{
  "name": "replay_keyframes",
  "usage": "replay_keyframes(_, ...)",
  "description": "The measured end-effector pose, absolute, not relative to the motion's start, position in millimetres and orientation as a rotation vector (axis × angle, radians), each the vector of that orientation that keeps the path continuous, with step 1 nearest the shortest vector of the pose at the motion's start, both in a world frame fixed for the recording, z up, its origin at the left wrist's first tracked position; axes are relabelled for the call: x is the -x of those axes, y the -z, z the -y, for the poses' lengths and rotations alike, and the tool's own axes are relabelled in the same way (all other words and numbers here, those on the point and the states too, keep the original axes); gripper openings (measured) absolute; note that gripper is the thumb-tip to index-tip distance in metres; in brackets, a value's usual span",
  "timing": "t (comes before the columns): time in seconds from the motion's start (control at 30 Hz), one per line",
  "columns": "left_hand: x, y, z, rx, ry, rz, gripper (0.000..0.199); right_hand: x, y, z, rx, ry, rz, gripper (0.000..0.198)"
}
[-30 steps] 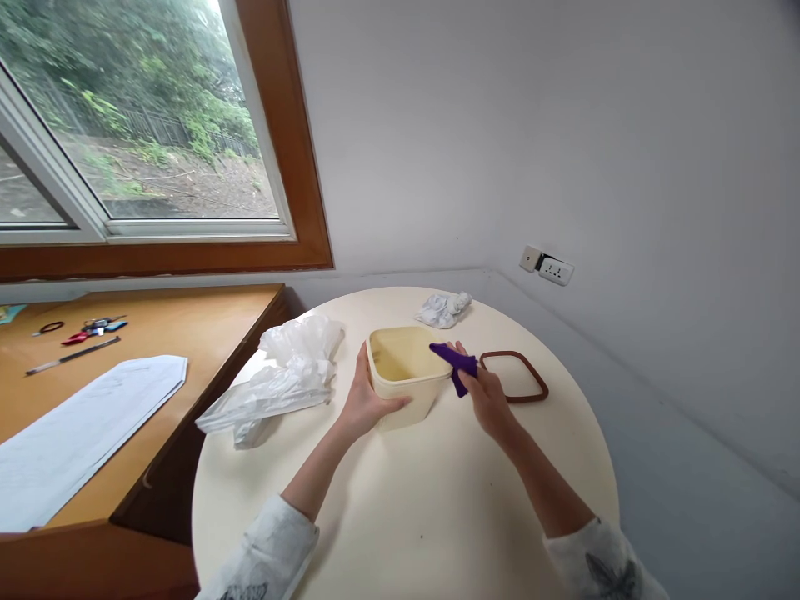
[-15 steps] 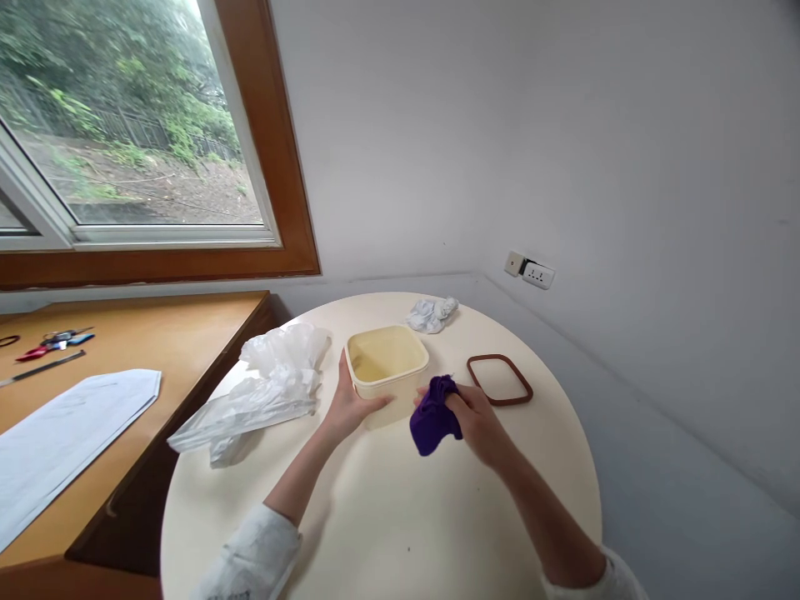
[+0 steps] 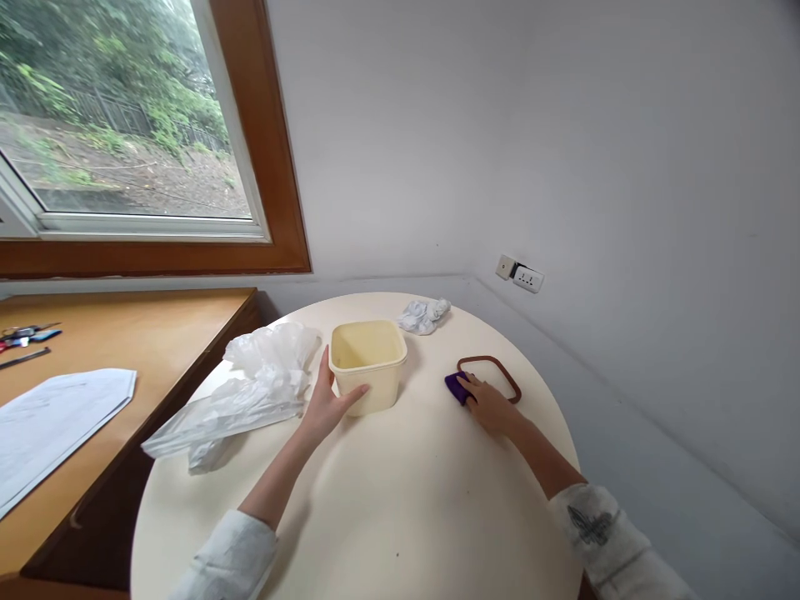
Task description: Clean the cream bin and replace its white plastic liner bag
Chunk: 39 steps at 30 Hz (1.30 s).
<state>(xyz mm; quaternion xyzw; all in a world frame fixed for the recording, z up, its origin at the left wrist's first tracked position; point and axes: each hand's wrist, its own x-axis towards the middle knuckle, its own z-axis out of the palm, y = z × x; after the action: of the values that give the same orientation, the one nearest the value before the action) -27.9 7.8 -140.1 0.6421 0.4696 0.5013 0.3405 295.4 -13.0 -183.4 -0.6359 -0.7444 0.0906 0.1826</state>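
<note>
A pale yellow plastic container [image 3: 375, 387], lidless and upright, stands on the round table. My left hand [image 3: 325, 404] grips its near left corner, thumb along the front wall and fingers at the left side. Over to the right, my right hand [image 3: 491, 404] is low over the tabletop with its fingers on a bunched purple cloth [image 3: 459, 385]; part of the cloth is hidden under them. Just beyond that hand lies a brown rounded-square ring [image 3: 500, 367], partly covered by the hand and cloth.
Left of the container a crumpled clear plastic bag [image 3: 268, 383] spreads over the cream round table [image 3: 375, 517]. A crumpled whitish wad [image 3: 425, 317] sits at the back. The wooden desk [image 3: 181, 325] at left bears papers [image 3: 62, 417] and small tools. Walls close off the back and right.
My right hand has carried the purple cloth away from the container, rightward and down to the near side of the brown ring. The left hand keeps its hold on the container. The view has shifted slightly.
</note>
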Motion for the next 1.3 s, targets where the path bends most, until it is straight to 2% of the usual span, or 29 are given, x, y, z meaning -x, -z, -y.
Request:
replay_keyframes(0.17,27,150,-12,-1.695,-1.354,-1.260,0.087,-293,214,17,1.815,-0.169,2.066,0.050)
replay_keyframes(0.43,25,167,-3,-1.706,-1.394,-1.511,0.081,-289,213,17,1.768,-0.076,1.969,0.050)
replay_keyframes(0.5,27,169,12,-1.697,-1.485,-1.523,0.069,-287,210,25,1.750,-0.070,1.945,0.050)
replay_keyframes(0.57,27,169,29,-1.685,-1.585,-1.426,0.047,-282,205,38,1.705,-0.073,1.884,0.048)
replay_keyframes(0.67,18,168,53,-1.679,-1.469,-1.213,0.024,-267,194,63,1.554,-0.121,1.785,0.046)
replay_keyframes(0.8,-11,165,67,-1.266,-1.090,-1.031,0.034,-236,183,100,1.351,-0.234,1.776,0.050)
replay_keyframes(0.93,-42,162,64,-0.642,-0.906,-0.781,0.050,-211,178,127,1.191,-0.357,1.861,0.054)
replay_keyframes(1.07,-51,159,60,-0.398,-0.830,-0.667,0.057,-197,177,141,1.093,-0.544,1.965,0.053)
replay_keyframes(1.17,-46,160,59,-0.317,-0.805,-0.640,0.057,-192,176,142,1.109,-0.689,1.897,0.044)
replay_keyframes(1.3,-39,163,60,-0.267,-0.794,-0.628,0.051,-190,172,122,1.198,-0.852,1.429,0.029)
